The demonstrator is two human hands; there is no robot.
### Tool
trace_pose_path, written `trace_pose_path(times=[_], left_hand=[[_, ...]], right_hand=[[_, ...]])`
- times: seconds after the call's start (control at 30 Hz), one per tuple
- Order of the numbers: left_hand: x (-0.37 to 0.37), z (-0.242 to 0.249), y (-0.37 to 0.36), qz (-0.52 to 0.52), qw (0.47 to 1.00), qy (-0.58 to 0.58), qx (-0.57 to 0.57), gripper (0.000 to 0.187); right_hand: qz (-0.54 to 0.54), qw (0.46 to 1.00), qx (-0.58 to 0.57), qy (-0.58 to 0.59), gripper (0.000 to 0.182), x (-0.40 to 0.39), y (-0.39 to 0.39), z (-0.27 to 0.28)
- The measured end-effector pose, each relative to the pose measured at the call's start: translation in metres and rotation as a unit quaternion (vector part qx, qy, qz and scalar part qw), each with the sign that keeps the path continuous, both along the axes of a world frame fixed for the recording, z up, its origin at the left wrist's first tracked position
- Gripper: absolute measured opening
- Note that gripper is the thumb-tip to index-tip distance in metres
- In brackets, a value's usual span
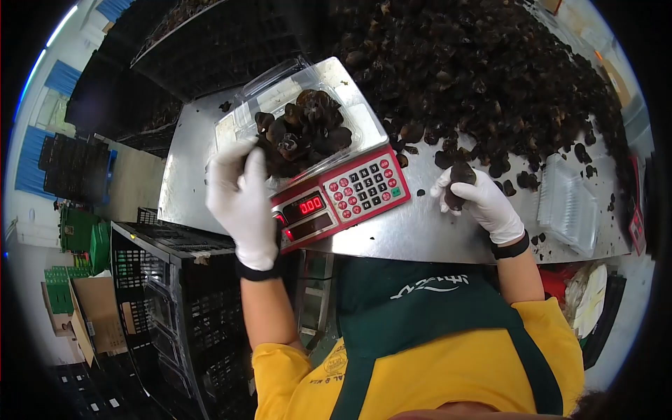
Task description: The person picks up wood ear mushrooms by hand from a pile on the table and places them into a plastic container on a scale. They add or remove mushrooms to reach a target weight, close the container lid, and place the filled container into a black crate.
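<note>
My right hand (485, 203), in a white glove, is closed around a dark wood ear mushroom (460, 183) above the metal table. On the left, my white-gloved left hand (243, 199) reaches to the near left side of a clear plastic tray (355, 133), fingers apart and slightly blurred. Wood ear mushrooms (308, 129) are heaped in that tray, which sits on the platform of a red digital scale (336, 210). The scale's display shows 0.00. Part of the tray's left side is hidden behind my left hand.
A large pile of wood ear mushrooms (483, 70) covers the back right of the metal table (392, 234), with loose pieces along its front. Stacked clear plastic trays (568, 206) stand at the right. Black crates (189, 308) are at the left, below the table edge.
</note>
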State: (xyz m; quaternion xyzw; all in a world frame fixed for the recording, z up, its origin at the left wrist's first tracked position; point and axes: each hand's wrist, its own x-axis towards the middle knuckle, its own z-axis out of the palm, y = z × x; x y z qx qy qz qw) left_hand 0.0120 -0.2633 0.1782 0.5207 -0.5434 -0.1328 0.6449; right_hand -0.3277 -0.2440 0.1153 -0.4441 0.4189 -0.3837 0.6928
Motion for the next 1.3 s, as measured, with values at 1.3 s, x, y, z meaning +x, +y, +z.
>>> trace_pose_path(times=[1.3], left_hand=[[0.043,-0.008,0.041,-0.069,0.964,-0.135,0.221,0.049]], right_hand=[[0.084,0.966,-0.161,0.185,0.048,0.070,-0.079,0.087]])
